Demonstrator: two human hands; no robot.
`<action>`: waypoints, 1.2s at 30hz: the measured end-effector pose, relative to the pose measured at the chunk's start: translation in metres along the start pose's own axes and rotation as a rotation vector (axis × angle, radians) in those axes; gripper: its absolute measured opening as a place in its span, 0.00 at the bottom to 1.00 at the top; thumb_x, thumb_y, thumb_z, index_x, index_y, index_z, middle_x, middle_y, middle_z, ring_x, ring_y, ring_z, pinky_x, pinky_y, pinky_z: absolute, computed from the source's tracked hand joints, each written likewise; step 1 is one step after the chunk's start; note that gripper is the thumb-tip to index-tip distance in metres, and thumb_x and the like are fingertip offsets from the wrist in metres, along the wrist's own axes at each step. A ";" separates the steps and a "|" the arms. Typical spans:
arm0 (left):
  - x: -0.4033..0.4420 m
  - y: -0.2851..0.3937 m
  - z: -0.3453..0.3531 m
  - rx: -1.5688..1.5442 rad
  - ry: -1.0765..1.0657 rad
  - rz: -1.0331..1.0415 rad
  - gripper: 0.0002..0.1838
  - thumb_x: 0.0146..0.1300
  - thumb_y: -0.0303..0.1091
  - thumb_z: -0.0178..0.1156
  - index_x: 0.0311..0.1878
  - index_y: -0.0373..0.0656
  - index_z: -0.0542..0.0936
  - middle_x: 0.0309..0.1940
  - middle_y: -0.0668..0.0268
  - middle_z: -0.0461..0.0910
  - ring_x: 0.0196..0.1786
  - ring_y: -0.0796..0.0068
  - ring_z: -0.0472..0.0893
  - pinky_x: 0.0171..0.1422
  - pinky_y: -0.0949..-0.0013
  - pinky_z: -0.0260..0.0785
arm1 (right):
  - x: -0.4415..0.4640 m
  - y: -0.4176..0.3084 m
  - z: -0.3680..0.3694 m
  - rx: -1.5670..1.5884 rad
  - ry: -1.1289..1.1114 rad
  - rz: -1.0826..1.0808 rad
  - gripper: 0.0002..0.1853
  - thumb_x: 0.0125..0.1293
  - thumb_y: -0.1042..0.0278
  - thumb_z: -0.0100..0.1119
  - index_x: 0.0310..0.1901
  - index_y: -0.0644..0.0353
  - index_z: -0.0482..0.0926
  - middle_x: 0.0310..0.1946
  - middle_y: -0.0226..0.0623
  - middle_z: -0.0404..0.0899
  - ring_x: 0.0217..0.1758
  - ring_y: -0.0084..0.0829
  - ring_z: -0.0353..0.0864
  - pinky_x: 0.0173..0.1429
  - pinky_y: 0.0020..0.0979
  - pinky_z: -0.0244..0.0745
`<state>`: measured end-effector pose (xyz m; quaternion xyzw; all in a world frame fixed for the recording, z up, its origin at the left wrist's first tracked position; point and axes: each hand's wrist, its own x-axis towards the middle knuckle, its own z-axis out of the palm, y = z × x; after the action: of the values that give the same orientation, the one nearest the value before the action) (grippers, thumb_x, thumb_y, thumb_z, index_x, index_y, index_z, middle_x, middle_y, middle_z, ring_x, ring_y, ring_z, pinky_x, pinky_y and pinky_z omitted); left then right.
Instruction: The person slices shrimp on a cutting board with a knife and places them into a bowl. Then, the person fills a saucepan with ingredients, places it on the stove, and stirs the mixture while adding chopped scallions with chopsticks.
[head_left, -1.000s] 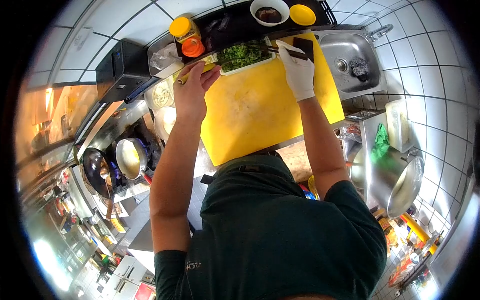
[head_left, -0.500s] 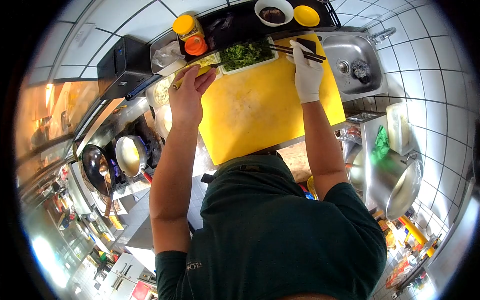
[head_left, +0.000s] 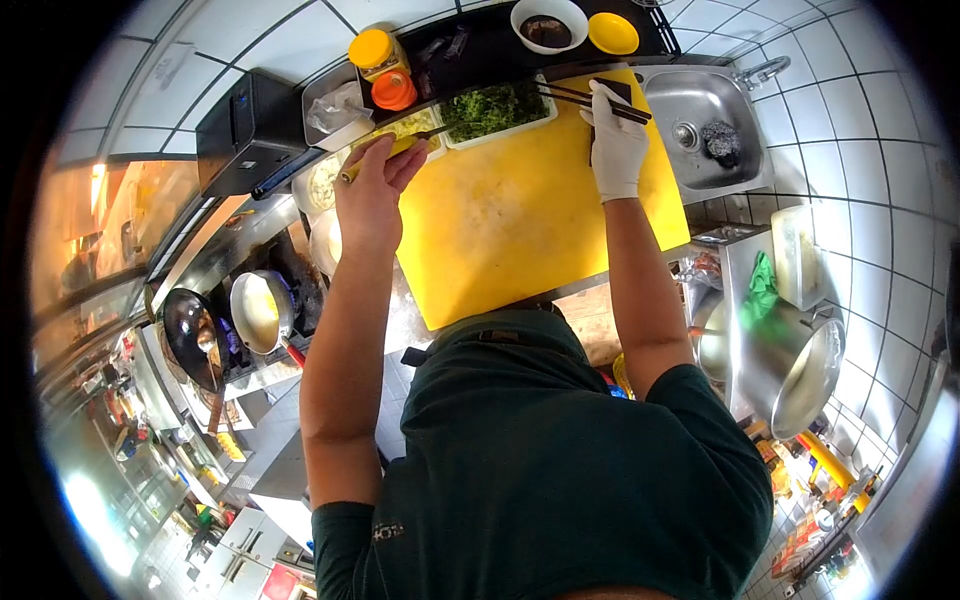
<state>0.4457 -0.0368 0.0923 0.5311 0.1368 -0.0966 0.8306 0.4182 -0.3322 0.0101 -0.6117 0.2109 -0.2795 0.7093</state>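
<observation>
My bare left hand (head_left: 374,190) is closed on a yellow-handled utensil (head_left: 402,145), whose dark tip points at the tray of chopped greens (head_left: 492,112). A white glove covers my right hand (head_left: 617,150), which grips a pair of dark chopsticks (head_left: 570,96) reaching left to the tray's right edge. Beneath both lies the large yellow cutting board (head_left: 500,230). A dark flat object (head_left: 612,92) rests on the board, partly behind the gloved fingers. Between the left hand and the greens is a container of pale chopped food (head_left: 412,126).
A sink (head_left: 700,110) with a scouring pad adjoins the board's right side. Behind stand a white bowl (head_left: 568,18), a yellow lid (head_left: 613,34) and jars with yellow (head_left: 371,48) and orange (head_left: 393,92) lids. Two pans sit at left; a large pot (head_left: 800,370) is at right.
Over the last second the chopsticks swung into clearer view, crossing the gloved fingers. My left hand shifted slightly left and down with the utensil. Since half a second ago, little has moved.
</observation>
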 end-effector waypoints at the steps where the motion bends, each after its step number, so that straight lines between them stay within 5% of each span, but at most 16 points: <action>1: 0.000 0.001 -0.001 -0.007 -0.005 0.001 0.14 0.78 0.28 0.57 0.57 0.25 0.75 0.49 0.43 0.84 0.53 0.50 0.89 0.63 0.57 0.85 | 0.000 -0.001 0.000 0.004 -0.001 0.005 0.13 0.77 0.67 0.64 0.56 0.65 0.88 0.49 0.32 0.87 0.45 0.20 0.84 0.54 0.26 0.85; 25: -0.035 0.014 -0.028 -0.044 0.039 0.014 0.15 0.78 0.28 0.56 0.57 0.23 0.75 0.50 0.43 0.83 0.54 0.48 0.88 0.64 0.55 0.84 | -0.017 -0.014 -0.020 0.158 0.073 0.172 0.15 0.78 0.65 0.60 0.54 0.69 0.86 0.50 0.42 0.82 0.51 0.31 0.87 0.59 0.31 0.87; 34: -0.099 0.038 -0.085 -0.111 0.118 0.090 0.13 0.77 0.29 0.56 0.55 0.27 0.77 0.49 0.46 0.84 0.55 0.44 0.88 0.64 0.50 0.83 | -0.037 -0.028 -0.015 0.027 0.042 0.043 0.16 0.82 0.65 0.54 0.57 0.68 0.85 0.53 0.42 0.81 0.52 0.33 0.88 0.57 0.29 0.88; 36: -0.118 0.046 -0.108 -0.148 0.132 0.131 0.13 0.77 0.29 0.56 0.55 0.28 0.77 0.50 0.46 0.84 0.55 0.44 0.88 0.65 0.50 0.83 | -0.042 -0.025 -0.020 -0.081 -0.037 -0.014 0.16 0.80 0.69 0.56 0.63 0.61 0.82 0.53 0.44 0.84 0.51 0.29 0.88 0.58 0.27 0.87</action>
<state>0.3353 0.0822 0.1279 0.4814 0.1628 0.0035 0.8613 0.3704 -0.3219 0.0299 -0.6464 0.2048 -0.2643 0.6858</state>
